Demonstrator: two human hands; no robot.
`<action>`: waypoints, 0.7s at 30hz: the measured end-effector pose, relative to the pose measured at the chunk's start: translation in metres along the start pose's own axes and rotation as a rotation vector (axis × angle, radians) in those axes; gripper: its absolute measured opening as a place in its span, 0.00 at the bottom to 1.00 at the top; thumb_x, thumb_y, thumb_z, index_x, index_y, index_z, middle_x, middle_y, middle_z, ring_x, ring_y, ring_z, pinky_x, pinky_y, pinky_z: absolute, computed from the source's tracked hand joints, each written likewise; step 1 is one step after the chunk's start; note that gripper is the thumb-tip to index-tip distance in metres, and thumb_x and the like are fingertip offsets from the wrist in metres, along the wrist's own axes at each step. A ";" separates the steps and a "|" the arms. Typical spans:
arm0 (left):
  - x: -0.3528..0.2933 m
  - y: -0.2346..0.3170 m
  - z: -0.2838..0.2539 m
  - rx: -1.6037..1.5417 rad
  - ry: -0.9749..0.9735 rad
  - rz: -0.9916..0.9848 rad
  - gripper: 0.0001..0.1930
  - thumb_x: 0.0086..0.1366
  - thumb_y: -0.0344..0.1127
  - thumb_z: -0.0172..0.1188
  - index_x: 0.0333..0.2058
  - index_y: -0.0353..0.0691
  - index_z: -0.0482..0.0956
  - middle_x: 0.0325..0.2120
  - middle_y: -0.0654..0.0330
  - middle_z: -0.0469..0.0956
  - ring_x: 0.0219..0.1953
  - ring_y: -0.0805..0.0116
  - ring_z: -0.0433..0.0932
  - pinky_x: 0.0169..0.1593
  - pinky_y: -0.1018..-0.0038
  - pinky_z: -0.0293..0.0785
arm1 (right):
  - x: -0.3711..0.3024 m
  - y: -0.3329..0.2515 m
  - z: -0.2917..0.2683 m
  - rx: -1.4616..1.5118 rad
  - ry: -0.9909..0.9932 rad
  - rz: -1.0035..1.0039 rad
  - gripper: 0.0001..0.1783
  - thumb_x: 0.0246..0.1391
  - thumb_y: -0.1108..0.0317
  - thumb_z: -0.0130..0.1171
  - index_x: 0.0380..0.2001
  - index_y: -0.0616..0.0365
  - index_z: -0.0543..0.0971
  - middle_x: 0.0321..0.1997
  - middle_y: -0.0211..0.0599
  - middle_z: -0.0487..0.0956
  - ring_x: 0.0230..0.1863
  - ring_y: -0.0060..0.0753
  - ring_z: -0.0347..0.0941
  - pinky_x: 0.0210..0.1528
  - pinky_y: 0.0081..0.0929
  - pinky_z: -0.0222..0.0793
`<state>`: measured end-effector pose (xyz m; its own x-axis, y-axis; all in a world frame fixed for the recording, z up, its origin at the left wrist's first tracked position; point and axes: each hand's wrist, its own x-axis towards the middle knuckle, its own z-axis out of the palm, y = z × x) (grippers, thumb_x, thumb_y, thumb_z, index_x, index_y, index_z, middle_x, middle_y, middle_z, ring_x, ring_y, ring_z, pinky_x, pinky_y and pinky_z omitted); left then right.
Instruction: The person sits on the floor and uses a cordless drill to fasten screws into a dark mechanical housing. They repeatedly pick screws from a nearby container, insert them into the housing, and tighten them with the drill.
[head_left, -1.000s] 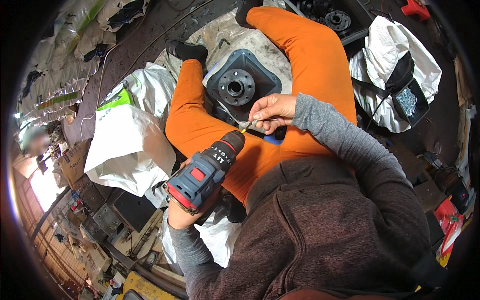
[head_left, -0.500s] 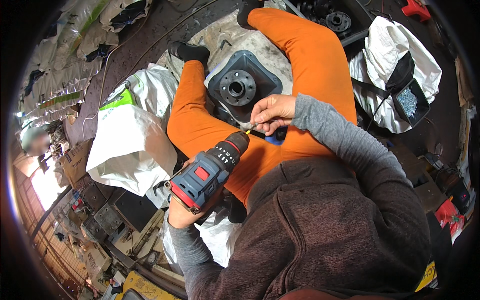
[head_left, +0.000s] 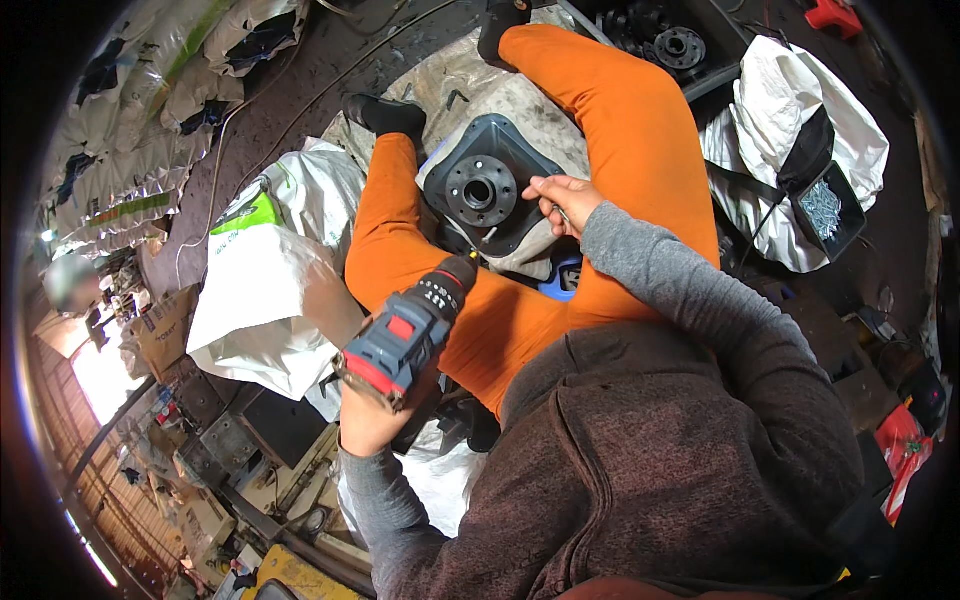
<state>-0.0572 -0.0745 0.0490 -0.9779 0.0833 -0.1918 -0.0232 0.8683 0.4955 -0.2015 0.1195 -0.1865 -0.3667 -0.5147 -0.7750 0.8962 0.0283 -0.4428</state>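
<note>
Gripping a cordless drill (head_left: 408,335), left hand (head_left: 368,420); right hand (head_left: 562,200) fingers pinch a screw by the black tray (head_left: 832,210) of screws.

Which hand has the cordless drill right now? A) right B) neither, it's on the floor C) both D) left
D: the left hand grips the drill by its handle over the orange-clad legs, while the right hand is apart from it, at the edge of the dark metal hub plate.
</note>
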 end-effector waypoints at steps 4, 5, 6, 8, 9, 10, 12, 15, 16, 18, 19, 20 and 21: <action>0.012 -0.011 0.007 -0.125 -0.028 -0.222 0.12 0.53 0.25 0.65 0.38 0.36 0.81 0.31 0.57 0.81 0.31 0.64 0.81 0.37 0.69 0.76 | 0.016 -0.002 0.002 0.105 0.036 -0.089 0.12 0.60 0.59 0.59 0.38 0.55 0.78 0.21 0.18 0.67 0.18 0.10 0.60 0.18 0.14 0.59; 0.012 -0.013 0.010 -0.180 -0.040 -0.294 0.12 0.53 0.25 0.65 0.38 0.36 0.81 0.31 0.57 0.81 0.32 0.64 0.81 0.37 0.69 0.76 | 0.019 -0.003 0.004 0.108 0.056 -0.108 0.11 0.59 0.60 0.60 0.38 0.55 0.78 0.22 0.18 0.66 0.18 0.10 0.59 0.18 0.14 0.59; 0.013 -0.015 0.013 -0.235 -0.051 -0.366 0.12 0.53 0.25 0.64 0.39 0.36 0.81 0.32 0.57 0.82 0.32 0.64 0.81 0.38 0.69 0.76 | 0.021 -0.005 0.006 0.091 0.069 -0.120 0.11 0.58 0.60 0.61 0.38 0.55 0.79 0.22 0.18 0.67 0.18 0.10 0.59 0.18 0.13 0.59; 0.022 -0.023 0.017 -0.190 -0.085 -0.294 0.13 0.54 0.26 0.65 0.39 0.36 0.80 0.32 0.56 0.81 0.34 0.61 0.81 0.39 0.68 0.77 | 0.025 -0.009 0.009 0.054 0.096 -0.145 0.12 0.56 0.61 0.63 0.38 0.55 0.79 0.23 0.18 0.67 0.18 0.10 0.60 0.19 0.13 0.59; 0.026 -0.026 0.018 -0.170 -0.116 -0.282 0.13 0.54 0.27 0.65 0.40 0.36 0.80 0.32 0.55 0.81 0.35 0.61 0.81 0.39 0.68 0.77 | 0.025 -0.008 0.009 0.025 0.088 -0.150 0.12 0.56 0.60 0.63 0.38 0.56 0.79 0.23 0.18 0.68 0.19 0.10 0.60 0.19 0.13 0.59; 0.028 -0.029 0.018 -0.150 -0.148 -0.271 0.13 0.54 0.27 0.65 0.40 0.36 0.80 0.32 0.55 0.81 0.35 0.60 0.81 0.39 0.68 0.77 | 0.025 -0.007 0.009 -0.005 0.080 -0.155 0.13 0.55 0.60 0.64 0.38 0.56 0.79 0.23 0.19 0.68 0.19 0.10 0.60 0.19 0.12 0.60; 0.033 -0.034 0.019 -0.106 -0.163 -0.291 0.15 0.51 0.28 0.65 0.40 0.35 0.79 0.34 0.53 0.81 0.37 0.56 0.80 0.41 0.66 0.76 | 0.028 -0.006 0.008 -0.050 0.062 -0.154 0.13 0.55 0.60 0.65 0.38 0.57 0.79 0.24 0.20 0.69 0.19 0.11 0.61 0.19 0.12 0.60; 0.045 -0.036 0.017 -0.066 -0.218 -0.307 0.20 0.46 0.28 0.65 0.41 0.35 0.77 0.36 0.50 0.80 0.39 0.50 0.79 0.44 0.64 0.76 | 0.033 -0.005 0.011 -0.106 0.043 -0.141 0.14 0.54 0.60 0.65 0.37 0.60 0.79 0.23 0.22 0.70 0.18 0.11 0.61 0.17 0.13 0.60; 0.052 -0.030 0.013 -0.045 -0.226 -0.313 0.21 0.46 0.28 0.66 0.43 0.36 0.76 0.37 0.50 0.80 0.40 0.50 0.79 0.44 0.64 0.76 | 0.033 -0.005 0.012 -0.099 0.042 -0.133 0.14 0.54 0.60 0.65 0.37 0.60 0.79 0.23 0.22 0.70 0.17 0.11 0.61 0.17 0.13 0.60; 0.056 -0.027 0.012 -0.028 -0.259 -0.320 0.25 0.45 0.30 0.68 0.45 0.36 0.75 0.39 0.49 0.79 0.41 0.50 0.80 0.45 0.65 0.76 | 0.034 -0.006 0.013 -0.088 0.037 -0.116 0.14 0.54 0.60 0.65 0.36 0.61 0.79 0.23 0.23 0.70 0.16 0.11 0.61 0.16 0.13 0.60; 0.056 -0.026 0.012 -0.032 -0.286 -0.320 0.26 0.45 0.30 0.68 0.47 0.37 0.74 0.40 0.49 0.79 0.42 0.51 0.80 0.45 0.65 0.76 | 0.034 -0.004 0.014 -0.082 0.034 -0.123 0.14 0.54 0.60 0.65 0.36 0.61 0.79 0.23 0.23 0.70 0.16 0.12 0.61 0.16 0.13 0.60; 0.058 -0.026 0.013 -0.036 -0.313 -0.320 0.28 0.44 0.31 0.69 0.48 0.37 0.74 0.40 0.49 0.79 0.43 0.52 0.80 0.45 0.65 0.75 | 0.035 -0.003 0.015 -0.075 0.031 -0.130 0.15 0.54 0.60 0.65 0.36 0.61 0.79 0.23 0.23 0.70 0.16 0.12 0.61 0.16 0.13 0.60; 0.064 -0.024 0.013 -0.077 -0.308 -0.350 0.30 0.44 0.33 0.72 0.49 0.39 0.73 0.39 0.50 0.80 0.41 0.53 0.81 0.43 0.66 0.77 | 0.035 -0.001 0.015 -0.068 0.028 -0.136 0.15 0.54 0.60 0.65 0.35 0.62 0.79 0.23 0.23 0.70 0.16 0.12 0.61 0.16 0.13 0.60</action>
<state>-0.1164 -0.0838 0.0136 -0.8018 -0.0569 -0.5948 -0.3672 0.8323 0.4153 -0.2118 0.0884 -0.2061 -0.4916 -0.4934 -0.7176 0.8190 0.0181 -0.5735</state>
